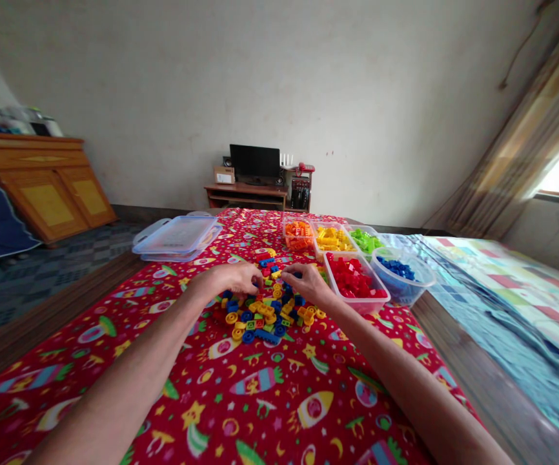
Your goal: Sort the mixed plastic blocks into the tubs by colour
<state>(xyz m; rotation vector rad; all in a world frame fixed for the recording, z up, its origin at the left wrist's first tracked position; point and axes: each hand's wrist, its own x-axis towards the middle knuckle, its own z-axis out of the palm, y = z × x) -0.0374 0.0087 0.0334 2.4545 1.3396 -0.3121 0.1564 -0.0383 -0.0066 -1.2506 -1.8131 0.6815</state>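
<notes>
A heap of small plastic bricks (264, 313) in yellow, blue, red and green lies on a red patterned tablecloth (260, 400). My left hand (233, 279) reaches over the heap's left side with its fingers curled together, pinching at the bricks. My right hand (306, 281) is over the heap's right side, fingers also pinched together. What each pinch holds is too small to make out. Both forearms stretch forward from the near edge.
Clear tubs stand right of the heap: red bricks (354, 278), blue bricks (398, 270), orange (297, 234), yellow (330, 239), green (365, 240). Stacked clear lids (177, 236) lie at the far left. A desk with a monitor (255, 163) stands by the wall.
</notes>
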